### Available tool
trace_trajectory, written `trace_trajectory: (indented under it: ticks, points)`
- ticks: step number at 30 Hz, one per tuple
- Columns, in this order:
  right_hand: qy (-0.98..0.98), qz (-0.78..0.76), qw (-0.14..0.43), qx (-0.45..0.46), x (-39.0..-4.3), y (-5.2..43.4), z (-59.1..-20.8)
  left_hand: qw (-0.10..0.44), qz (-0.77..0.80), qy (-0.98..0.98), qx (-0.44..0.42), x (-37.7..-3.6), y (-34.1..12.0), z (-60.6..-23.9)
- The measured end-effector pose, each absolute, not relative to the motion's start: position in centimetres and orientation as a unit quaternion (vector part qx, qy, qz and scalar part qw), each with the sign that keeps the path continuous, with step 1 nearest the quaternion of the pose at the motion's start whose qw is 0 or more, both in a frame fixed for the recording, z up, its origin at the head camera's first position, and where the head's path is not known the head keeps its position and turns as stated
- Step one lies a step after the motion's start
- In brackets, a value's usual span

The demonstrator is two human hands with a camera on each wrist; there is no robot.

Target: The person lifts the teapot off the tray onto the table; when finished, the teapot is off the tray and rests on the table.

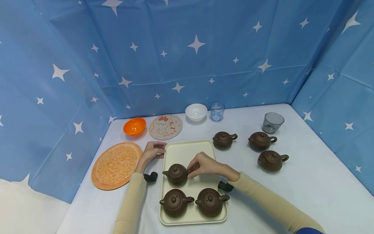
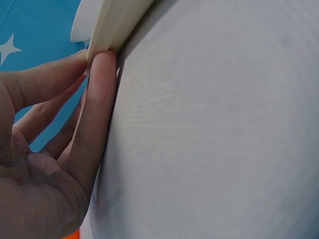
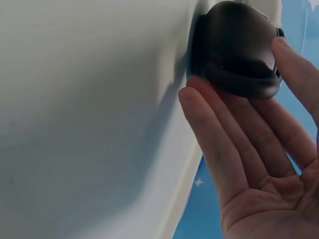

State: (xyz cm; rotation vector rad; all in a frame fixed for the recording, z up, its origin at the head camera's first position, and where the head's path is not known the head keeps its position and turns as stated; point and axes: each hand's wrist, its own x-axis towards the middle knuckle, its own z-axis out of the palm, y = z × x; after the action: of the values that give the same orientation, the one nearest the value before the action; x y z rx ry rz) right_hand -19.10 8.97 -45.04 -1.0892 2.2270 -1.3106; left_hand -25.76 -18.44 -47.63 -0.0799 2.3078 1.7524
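Observation:
A cream rectangular tray (image 1: 190,150) lies on the white table. My left hand (image 1: 152,150) is at its upper left edge; in the left wrist view, thumb and finger pinch the tray's rim (image 2: 117,27). On the tray's middle left sits a dark brown teapot (image 1: 176,174), spout to the left. My right hand (image 1: 204,165) holds it at the handle side, thumb above and fingers below in the right wrist view, where the teapot (image 3: 241,37) looks dark. Two more brown teapots, one front left (image 1: 174,204) and one front right (image 1: 210,203), rest on the tray.
Right of the tray stand three brown teapots (image 1: 223,141) and a grey glass (image 1: 273,123). Along the back are an orange bowl (image 1: 134,127), a round rabbit mat (image 1: 165,127), a white bowl (image 1: 196,112) and a blue glass (image 1: 217,112). An orange placemat (image 1: 117,165) lies left.

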Motion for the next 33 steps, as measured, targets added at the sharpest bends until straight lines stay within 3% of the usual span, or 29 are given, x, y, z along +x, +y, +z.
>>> trace_trajectory:
  ticks: [33]
  points:
    - [0.799,-0.461,0.128,-0.364,-18.87,8.82,-45.32,0.122,0.603,0.787,-0.027,-25.70,-18.40,-47.65]
